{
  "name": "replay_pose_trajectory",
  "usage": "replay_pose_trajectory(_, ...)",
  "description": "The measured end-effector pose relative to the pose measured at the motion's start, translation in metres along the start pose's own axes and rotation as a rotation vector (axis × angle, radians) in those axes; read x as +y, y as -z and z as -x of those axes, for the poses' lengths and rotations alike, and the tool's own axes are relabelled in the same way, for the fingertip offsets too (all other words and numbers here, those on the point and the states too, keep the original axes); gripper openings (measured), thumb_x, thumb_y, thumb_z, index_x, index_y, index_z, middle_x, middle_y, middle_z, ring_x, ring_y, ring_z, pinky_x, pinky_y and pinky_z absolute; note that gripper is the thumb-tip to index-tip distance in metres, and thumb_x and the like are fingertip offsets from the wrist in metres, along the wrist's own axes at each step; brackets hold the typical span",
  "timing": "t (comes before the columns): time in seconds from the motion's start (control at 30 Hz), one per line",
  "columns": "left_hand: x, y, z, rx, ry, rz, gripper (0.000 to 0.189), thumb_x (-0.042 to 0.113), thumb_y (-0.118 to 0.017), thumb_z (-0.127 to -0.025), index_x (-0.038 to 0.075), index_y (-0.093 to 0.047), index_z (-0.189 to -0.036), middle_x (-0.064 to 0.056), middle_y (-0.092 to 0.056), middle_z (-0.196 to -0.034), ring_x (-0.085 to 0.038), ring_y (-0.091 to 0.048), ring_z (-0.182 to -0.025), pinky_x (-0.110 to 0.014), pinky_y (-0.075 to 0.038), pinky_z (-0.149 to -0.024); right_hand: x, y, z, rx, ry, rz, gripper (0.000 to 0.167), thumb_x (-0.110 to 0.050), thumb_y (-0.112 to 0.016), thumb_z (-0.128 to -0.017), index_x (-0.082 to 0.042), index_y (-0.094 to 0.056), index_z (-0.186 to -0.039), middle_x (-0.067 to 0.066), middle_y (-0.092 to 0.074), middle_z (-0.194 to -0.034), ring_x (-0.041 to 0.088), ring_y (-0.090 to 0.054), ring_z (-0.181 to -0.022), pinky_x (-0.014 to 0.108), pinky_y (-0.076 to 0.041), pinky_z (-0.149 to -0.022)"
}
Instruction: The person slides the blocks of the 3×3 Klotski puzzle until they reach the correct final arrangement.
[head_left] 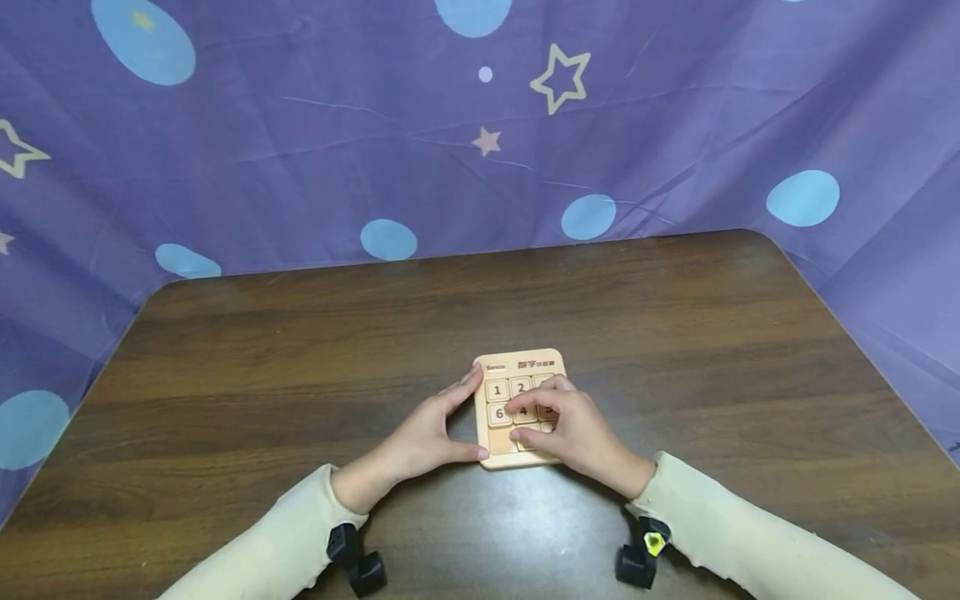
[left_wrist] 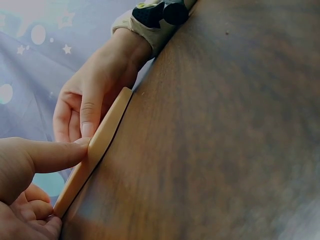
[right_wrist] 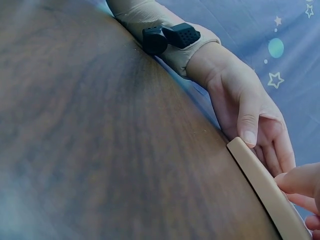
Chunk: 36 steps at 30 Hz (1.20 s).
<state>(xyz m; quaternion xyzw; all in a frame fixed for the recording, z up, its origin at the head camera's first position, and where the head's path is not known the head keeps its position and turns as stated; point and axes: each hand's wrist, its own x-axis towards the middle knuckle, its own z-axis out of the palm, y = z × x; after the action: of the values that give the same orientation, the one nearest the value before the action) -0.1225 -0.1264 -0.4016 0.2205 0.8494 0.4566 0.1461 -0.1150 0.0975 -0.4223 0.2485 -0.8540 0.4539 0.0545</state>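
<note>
Head view: two bare hands meet at a wooden sliding number puzzle (head_left: 508, 358), set on a dark wood-grain tabletop (head_left: 262, 375) before a purple star-print backdrop (head_left: 337, 167). The puzzle lies flat, near the person, its long axis running away from them with a slight slant.

Left hand (head_left: 417, 435) flanks the puzzle's left edge, index finger and thumb spread wide — fingertips at the upper side, thumb at the near corner — apparently bracing the frame without wrapping round it. Right hand (head_left: 573, 425) reaches over the tile face from the near right, index and thumb parted and gently bent, with no piece pinched between them; whether the fingertips press or merely hover, the pictures do not settle.

The relation that matters, by the look of it, is the bare square (head_left: 501, 441) at the near left of the grid: just left of the right thumb, directly on the person's side of the "6" tile (head_left: 498, 414). The right index tip sits at that tile's right side, beside the "4" tile (head_left: 523, 412). The right hand has the better reach over the tiles — its palm hides part of the right column.
</note>
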Motion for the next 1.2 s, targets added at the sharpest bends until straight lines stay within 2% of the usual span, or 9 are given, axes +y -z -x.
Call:
replay_pose_trajectory(0.23, 0.0005, 0.0002, -0.0009, 0.005, -0.006, 0.004, 0.096, 0.007, -0.081, -0.067, 0.001, -0.027, -0.146, -0.012, -0.023, -0.153, -0.026, -0.020, -0.141, -0.044, -0.015, -0.115, 0.0009, -0.0014, -0.0015, 0.048, 0.004, 0.040, 0.033, -0.014, -0.083, -0.067, -0.015, -0.073, -0.098, -0.003, -0.064, -0.091, 0.009, -0.054, -0.083, 0.025, -0.047, -0.072)
replay_pose_trajectory(0.47, 0.0018, 0.0010, -0.0013, 0.002, 0.001, 0.000, 0.097, 0.006, -0.081, -0.067, 0.001, -0.026, -0.146, -0.012, -0.022, -0.153, -0.026, -0.020, -0.141, -0.044, -0.015, -0.115, -0.0010, -0.0028, -0.0045, 0.049, -0.016, 0.036, 0.028, -0.014, -0.082, -0.068, -0.017, -0.073, -0.095, -0.004, -0.061, -0.087, 0.008, -0.050, -0.078, 0.023, -0.043, -0.066)
replay_pose_trajectory(0.83, -0.0016, 0.0010, -0.0013, -0.004, -0.002, 0.018, 0.097, 0.006, -0.081, -0.067, 0.001, -0.026, -0.147, -0.012, -0.022, -0.154, -0.025, -0.019, -0.142, -0.043, -0.014, -0.115, -0.0007, 0.0003, -0.0021, -0.041, -0.050, -0.038, 0.025, -0.015, -0.084, -0.065, -0.020, -0.074, -0.087, -0.005, -0.052, -0.082, 0.008, -0.044, -0.073, 0.022, -0.041, -0.063)
replay_pose_trajectory(1.03, -0.0018, 0.0011, -0.0006, -0.008, -0.007, 0.013, 0.097, 0.007, -0.081, -0.068, 0.001, -0.026, -0.147, -0.012, -0.022, -0.154, -0.025, -0.019, -0.142, -0.044, -0.014, -0.115, 0.0014, 0.0027, 0.0000, -0.099, -0.017, -0.089, 0.023, -0.013, -0.083, -0.067, -0.021, -0.074, -0.087, -0.007, -0.054, -0.087, 0.008, -0.046, -0.079, 0.023, -0.043, -0.068)
replay_pose_trajectory(1.2, -0.0014, 0.0016, -0.0009, -0.004, -0.009, 0.016, 0.097, 0.007, -0.082, -0.068, 0.001, -0.026, -0.147, -0.012, -0.023, -0.154, -0.025, -0.020, -0.142, -0.044, -0.015, -0.115, 0.0039, 0.0065, 0.0010, -0.092, 0.001, -0.137, 0.023, -0.012, -0.081, -0.070, -0.019, -0.074, -0.091, -0.005, -0.057, -0.088, 0.010, -0.049, -0.080, 0.022, -0.045, -0.070)
